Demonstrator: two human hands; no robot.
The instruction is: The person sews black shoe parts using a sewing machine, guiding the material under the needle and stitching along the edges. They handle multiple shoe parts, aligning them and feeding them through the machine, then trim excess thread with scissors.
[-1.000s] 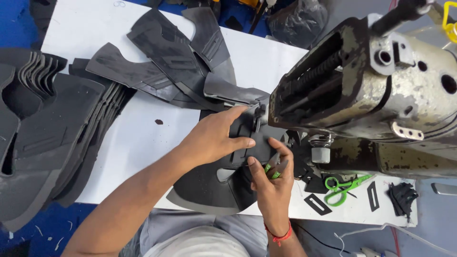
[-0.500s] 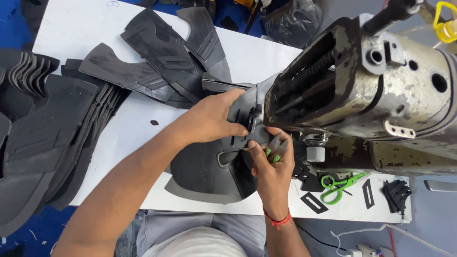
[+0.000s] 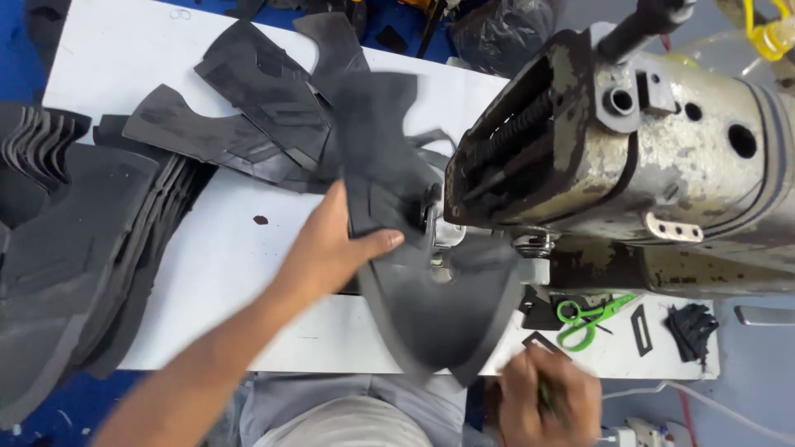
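Observation:
My left hand (image 3: 331, 252) grips a large black shoe-upper piece (image 3: 414, 248) and holds it lifted and blurred in front of the grey sewing machine (image 3: 629, 157). My right hand (image 3: 551, 397) is low at the table's front edge, fingers curled around a small green tool that barely shows. The right hand is clear of the black piece.
Loose black cut pieces (image 3: 257, 99) lie at the back of the white table (image 3: 207, 273). A thick stack of black pieces (image 3: 74, 248) fills the left side. Green-handled scissors (image 3: 588, 319) and small black scraps (image 3: 691, 327) lie at the right under the machine.
My left hand has lifted the black piece up and swung it leftward away from the needle. My right hand has let go of it and dropped back toward the table's front edge.

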